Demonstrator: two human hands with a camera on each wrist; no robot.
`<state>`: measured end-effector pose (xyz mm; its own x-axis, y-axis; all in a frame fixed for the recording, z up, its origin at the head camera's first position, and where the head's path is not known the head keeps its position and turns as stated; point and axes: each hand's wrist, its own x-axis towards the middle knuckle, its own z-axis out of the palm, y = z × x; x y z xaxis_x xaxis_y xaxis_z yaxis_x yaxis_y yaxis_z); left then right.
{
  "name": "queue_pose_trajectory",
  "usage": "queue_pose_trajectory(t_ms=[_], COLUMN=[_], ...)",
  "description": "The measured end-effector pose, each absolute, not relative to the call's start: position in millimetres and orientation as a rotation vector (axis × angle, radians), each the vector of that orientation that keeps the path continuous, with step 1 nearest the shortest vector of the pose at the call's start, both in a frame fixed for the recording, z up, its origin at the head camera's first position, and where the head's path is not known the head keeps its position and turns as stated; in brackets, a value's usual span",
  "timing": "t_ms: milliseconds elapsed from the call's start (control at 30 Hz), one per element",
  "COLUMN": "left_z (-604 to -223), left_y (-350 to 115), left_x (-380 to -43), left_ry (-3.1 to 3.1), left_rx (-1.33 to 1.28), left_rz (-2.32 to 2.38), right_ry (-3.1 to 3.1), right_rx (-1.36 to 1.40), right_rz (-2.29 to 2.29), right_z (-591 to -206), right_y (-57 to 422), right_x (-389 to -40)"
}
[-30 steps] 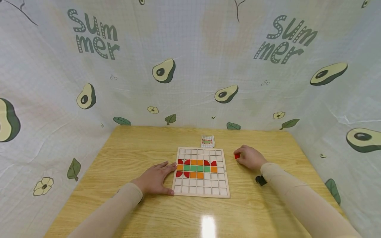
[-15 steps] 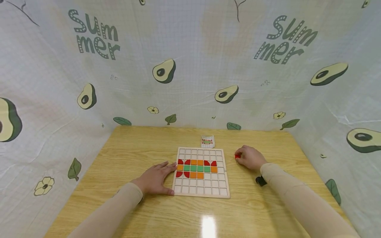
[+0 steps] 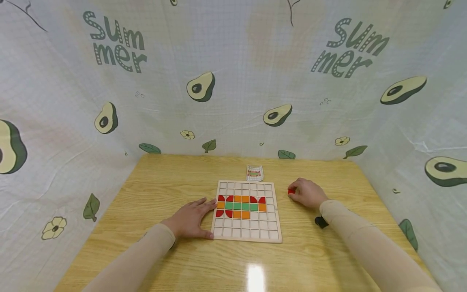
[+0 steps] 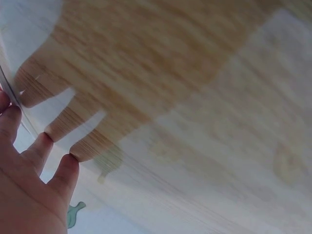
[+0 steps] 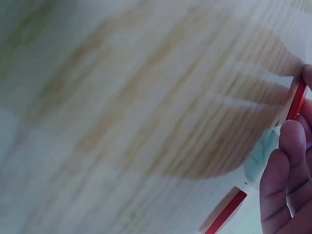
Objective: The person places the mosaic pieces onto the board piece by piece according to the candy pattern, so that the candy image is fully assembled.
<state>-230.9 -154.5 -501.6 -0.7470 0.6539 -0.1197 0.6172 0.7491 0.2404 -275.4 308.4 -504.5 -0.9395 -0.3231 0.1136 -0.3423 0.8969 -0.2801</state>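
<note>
My left hand (image 3: pixel 191 219) lies with spread fingers along the left edge of a square wooden grid board (image 3: pixel 246 233), thumb and fingertips right at its rim. In the left wrist view, the fingers (image 4: pixel 63 178) are extended over the glossy tabletop. To the right of the board, my right hand (image 3: pixel 308 193) pinches a small red tile (image 3: pixel 291 191) between thumb and fingers. The right wrist view shows that tile (image 5: pixel 296 101) held on edge close over the table. Red quarter-round, orange and green tiles (image 3: pixel 236 206) fill several cells in the board's middle rows.
A second red piece (image 5: pixel 226 212) lies on the table near the right hand, hidden from the head view. Behind the board stands a small curled pattern card (image 3: pixel 254 173). Printed cloth (image 3: pixel 233 134) encloses the wooden table (image 3: pixel 204 263) at the back and sides.
The red tile has shifted and turned slightly in my right fingers, and that hand has moved a touch to the right. My left hand and the board stay put.
</note>
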Motion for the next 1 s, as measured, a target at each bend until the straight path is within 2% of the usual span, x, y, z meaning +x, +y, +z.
queue_pose_trajectory(t_ms=[1000], left_z=[-506.9], left_y=[-156.1], left_x=[-232.8], left_ry=[2.764], left_rx=[1.008], left_rz=[0.261], right_ry=[-2.958], right_rx=[0.483], right_rz=[0.573], right_z=[-502.1], right_y=[302.5], right_x=[-273.0])
